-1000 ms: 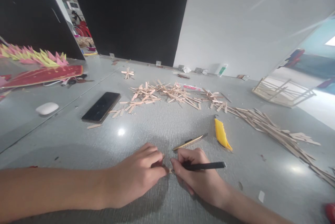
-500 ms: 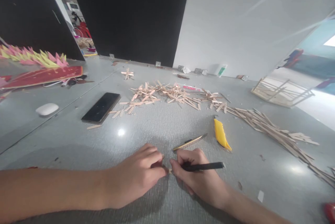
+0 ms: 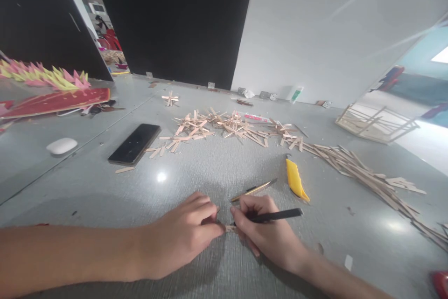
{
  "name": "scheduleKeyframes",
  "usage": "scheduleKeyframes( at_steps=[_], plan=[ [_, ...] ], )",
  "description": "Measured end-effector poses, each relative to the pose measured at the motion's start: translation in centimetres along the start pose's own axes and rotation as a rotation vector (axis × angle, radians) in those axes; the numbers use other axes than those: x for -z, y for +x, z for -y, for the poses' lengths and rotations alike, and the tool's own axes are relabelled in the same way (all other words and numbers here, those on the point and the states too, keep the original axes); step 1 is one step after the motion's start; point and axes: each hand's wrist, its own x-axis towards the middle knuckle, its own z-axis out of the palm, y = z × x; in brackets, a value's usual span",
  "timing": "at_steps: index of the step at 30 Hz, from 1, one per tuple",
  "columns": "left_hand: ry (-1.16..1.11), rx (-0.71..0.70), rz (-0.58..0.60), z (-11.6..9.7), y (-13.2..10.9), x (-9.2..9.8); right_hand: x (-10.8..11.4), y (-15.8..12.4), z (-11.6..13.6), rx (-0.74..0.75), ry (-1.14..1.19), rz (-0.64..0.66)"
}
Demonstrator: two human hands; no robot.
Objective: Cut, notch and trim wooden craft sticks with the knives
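Observation:
My left hand (image 3: 192,229) rests on the grey table, its thumb and fingers closed on the end of a small wooden strip (image 3: 231,228). Most of that strip is hidden between my hands. In my right hand (image 3: 268,229) is a black pen (image 3: 280,215), gripped as for writing, with its tip hidden behind my fingers close to the strip. Just beyond my right hand lies a thin gold-coloured pen (image 3: 254,191) with a dark tip. A yellow utility knife (image 3: 297,180) lies to its right.
Short wooden pieces (image 3: 234,126) lie heaped across the middle, with long strips (image 3: 367,180) trailing right. A black phone (image 3: 135,144) and a white case (image 3: 62,146) are on the left. A stick frame (image 3: 378,124) stands back right. Dark and pale panels rise behind.
My right hand has shifted slightly right and away from my left thumb, with the black pen tilting a little upward. More of the strip shows. My left hand has stayed in place.

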Motion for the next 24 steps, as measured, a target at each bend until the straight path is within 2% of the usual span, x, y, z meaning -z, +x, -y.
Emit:
scheduleKeyframes(
  at_steps=[24],
  plan=[
    [0.002, 0.000, 0.004, -0.09, 0.04, 0.13, -0.14, 0.10, 0.38, 0.081, -0.169, -0.031]
  ],
)
